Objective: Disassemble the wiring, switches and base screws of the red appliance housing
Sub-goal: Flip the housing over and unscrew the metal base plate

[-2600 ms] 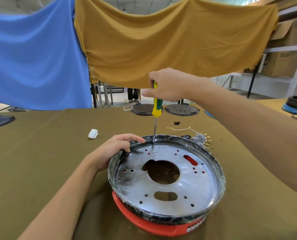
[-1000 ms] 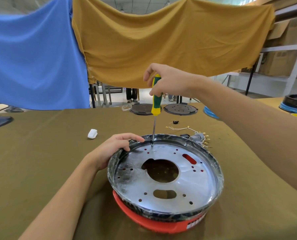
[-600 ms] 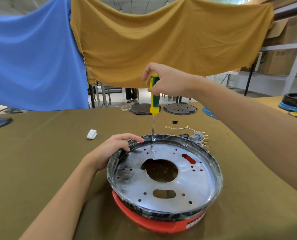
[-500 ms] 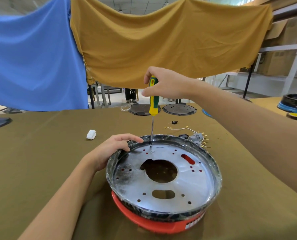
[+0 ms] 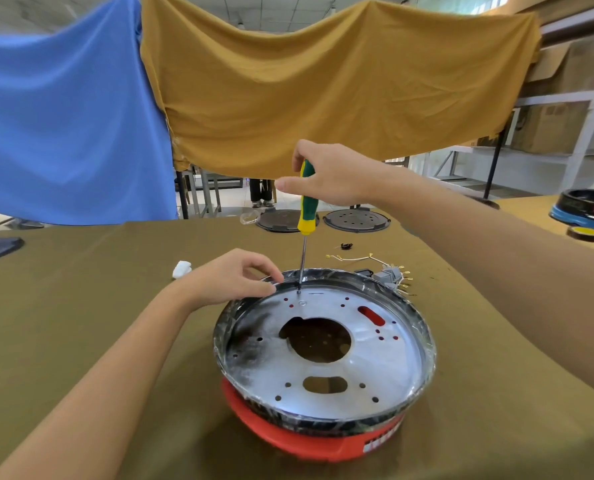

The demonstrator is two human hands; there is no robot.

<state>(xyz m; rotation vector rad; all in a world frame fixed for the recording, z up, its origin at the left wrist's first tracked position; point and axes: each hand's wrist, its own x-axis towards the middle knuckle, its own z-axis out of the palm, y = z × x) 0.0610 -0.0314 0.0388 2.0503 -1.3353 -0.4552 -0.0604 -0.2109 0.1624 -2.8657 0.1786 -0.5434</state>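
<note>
The left hand (image 5: pixel 231 278) had lifted off the rim, fingertips pinching toward the 12 o'clock screw (image 5: pixel 299 292); the right hand (image 5: pixel 326 174) gripped the screwdriver (image 5: pixel 307 206) upright on the red appliance housing (image 5: pixel 323 441).

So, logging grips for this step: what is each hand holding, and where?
Right hand grips the green-and-yellow screwdriver by its handle top. Left hand holds nothing clearly.

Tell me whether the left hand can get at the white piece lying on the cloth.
Probably yes: the left hand rests at the housing rim, beside the white piece, with only bare cloth between them.
</note>
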